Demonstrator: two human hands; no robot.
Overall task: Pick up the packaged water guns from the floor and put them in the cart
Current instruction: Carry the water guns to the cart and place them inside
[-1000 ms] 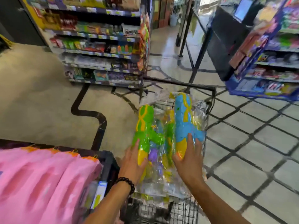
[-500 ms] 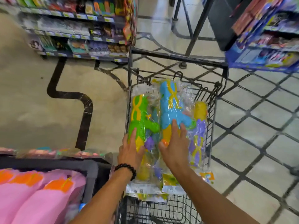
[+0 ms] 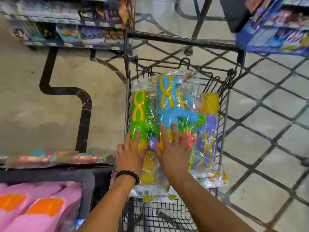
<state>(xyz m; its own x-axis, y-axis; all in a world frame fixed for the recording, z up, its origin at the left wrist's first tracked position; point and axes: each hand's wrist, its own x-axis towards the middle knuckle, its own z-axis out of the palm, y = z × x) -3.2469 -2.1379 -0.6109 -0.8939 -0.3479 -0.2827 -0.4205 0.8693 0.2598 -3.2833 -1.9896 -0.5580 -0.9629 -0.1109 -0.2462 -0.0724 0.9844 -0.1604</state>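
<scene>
Packaged water guns (image 3: 173, 114) lie in the wire cart (image 3: 184, 41). Left hand (image 3: 132, 154) and right hand (image 3: 172, 151) rest flat on top, each grip spread, pinching nothing. Risk, as I judge it: slick plastic sliding, the near ends overhanging the basket edge. Count: three packs visible, green, blue, purple-yellow; two hands; one cart.
</scene>
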